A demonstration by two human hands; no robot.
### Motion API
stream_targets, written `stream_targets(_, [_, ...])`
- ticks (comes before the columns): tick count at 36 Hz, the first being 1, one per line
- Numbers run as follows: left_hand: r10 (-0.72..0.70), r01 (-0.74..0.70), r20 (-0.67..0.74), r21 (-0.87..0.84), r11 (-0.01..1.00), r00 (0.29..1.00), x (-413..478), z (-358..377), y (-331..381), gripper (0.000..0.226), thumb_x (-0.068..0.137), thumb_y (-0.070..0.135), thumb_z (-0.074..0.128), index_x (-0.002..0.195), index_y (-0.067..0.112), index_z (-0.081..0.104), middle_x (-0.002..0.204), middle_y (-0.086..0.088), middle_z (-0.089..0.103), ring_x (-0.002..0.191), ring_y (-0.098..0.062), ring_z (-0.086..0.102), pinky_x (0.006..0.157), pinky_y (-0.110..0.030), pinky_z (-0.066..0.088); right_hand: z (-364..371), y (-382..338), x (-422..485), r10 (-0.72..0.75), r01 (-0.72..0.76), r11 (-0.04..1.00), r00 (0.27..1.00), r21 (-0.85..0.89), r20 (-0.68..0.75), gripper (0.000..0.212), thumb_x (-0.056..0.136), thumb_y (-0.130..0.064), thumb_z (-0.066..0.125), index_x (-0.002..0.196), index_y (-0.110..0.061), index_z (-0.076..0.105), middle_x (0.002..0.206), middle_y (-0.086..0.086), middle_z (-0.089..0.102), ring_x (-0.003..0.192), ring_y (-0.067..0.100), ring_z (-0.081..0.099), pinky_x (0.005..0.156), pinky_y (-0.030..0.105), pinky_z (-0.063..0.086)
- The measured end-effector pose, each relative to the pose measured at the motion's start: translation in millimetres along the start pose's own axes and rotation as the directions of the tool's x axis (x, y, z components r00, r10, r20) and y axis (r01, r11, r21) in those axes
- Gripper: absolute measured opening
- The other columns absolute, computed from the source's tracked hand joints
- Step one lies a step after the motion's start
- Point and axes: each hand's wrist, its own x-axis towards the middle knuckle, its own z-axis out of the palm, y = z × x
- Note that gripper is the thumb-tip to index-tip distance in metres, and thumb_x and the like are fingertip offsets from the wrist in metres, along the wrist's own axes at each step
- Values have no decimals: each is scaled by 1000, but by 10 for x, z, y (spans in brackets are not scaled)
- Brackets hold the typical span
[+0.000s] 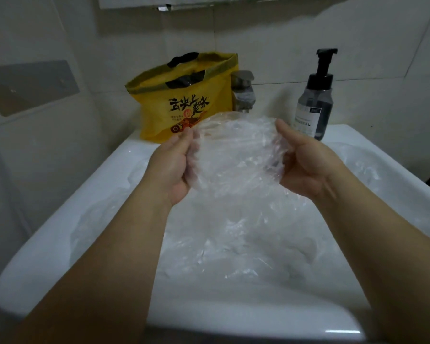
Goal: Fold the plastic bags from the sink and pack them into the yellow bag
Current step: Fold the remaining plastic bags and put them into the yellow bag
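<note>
A crumpled clear plastic bag (236,150) is held up above the white sink (60,227), between both hands. My left hand (170,167) grips its left edge, thumb on the front. My right hand (305,165) grips its right edge the same way. More clear plastic bags (236,244) lie heaped in the sink basin below. The yellow bag (184,100), with black handles and black lettering, stands open on the sink's back ledge, behind the held bag and to the left of the tap.
A metal tap (243,91) stands at the back centre of the sink. A dark pump soap bottle (314,100) is on the back right ledge. Tiled walls close in behind and at the left, with a grey wall plate (30,85).
</note>
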Motion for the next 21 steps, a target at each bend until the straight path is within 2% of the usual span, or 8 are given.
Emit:
stream_targets(3, [5,-6,-27,-11,1000,1000,15,-4,-19,25,100,31,49,112,18,67,119,-4,69,111,-20,64,107,-41,44,11,2,-17,-28,30,999,998,-37,62,21,93,-36,54,105,-21,63,90,5,75,90,23,72,85,42,55])
stream_targets(5, [1,-2,-47,-16,1000,999,8,1,-15,29,101,32,47,118,17,65,117,-6,70,112,-23,65,104,-45,46,-8,-5,-10,11,-4,999,987,-46,160,32,91,-43,52,110,-21,68,97,7,74,94,25,70,93,44,51])
stream_targets(8, [-35,32,-29,-92,995,999,-19,-10,21,41,99,46,45,123,19,64,113,-3,72,106,-22,68,102,-47,48,-48,-1,27,41,-32,998,975,-47,218,26,93,-26,54,117,-22,64,106,7,70,106,26,63,103,42,43])
stream_targets(10, [-36,41,65,-75,996,997,-39,-40,42,47,95,53,47,129,23,59,119,-3,70,114,-25,64,106,-47,44,-77,0,48,-15,22,999,988,-41,155,30,94,-10,51,116,-28,59,90,2,73,89,19,62,89,33,46])
stream_targets(12, [-34,38,190,-19,999,981,-79,-100,52,61,87,48,65,141,28,47,129,-4,64,124,-29,57,110,-50,38,-86,5,47,-56,63,995,994,-73,89,29,96,-8,50,116,-25,60,72,-3,70,70,12,60,71,27,48])
stream_targets(15, [-34,9,232,110,994,972,-159,-197,62,91,76,26,78,150,40,26,124,-1,67,109,-22,66,98,-43,49,-148,9,41,-47,47,997,999,-68,2,18,96,-13,53,107,-21,64,78,-3,74,72,13,71,61,27,56])
stream_targets(18, [-48,13,225,154,988,973,-275,-196,83,75,77,17,67,142,41,40,111,4,72,99,-18,67,92,-38,53,-181,26,-14,14,-16,995,1000,-102,-20,12,98,-22,52,97,-17,63,85,4,75,79,20,73,71,37,56])
stream_targets(21, [-41,11,193,154,988,980,-349,-123,69,37,86,5,59,119,23,63,87,3,75,75,-8,67,75,-26,56,-191,36,-102,92,-93,992,996,-85,-23,20,98,-25,50,91,-11,62,79,7,73,75,22,71,83,40,54])
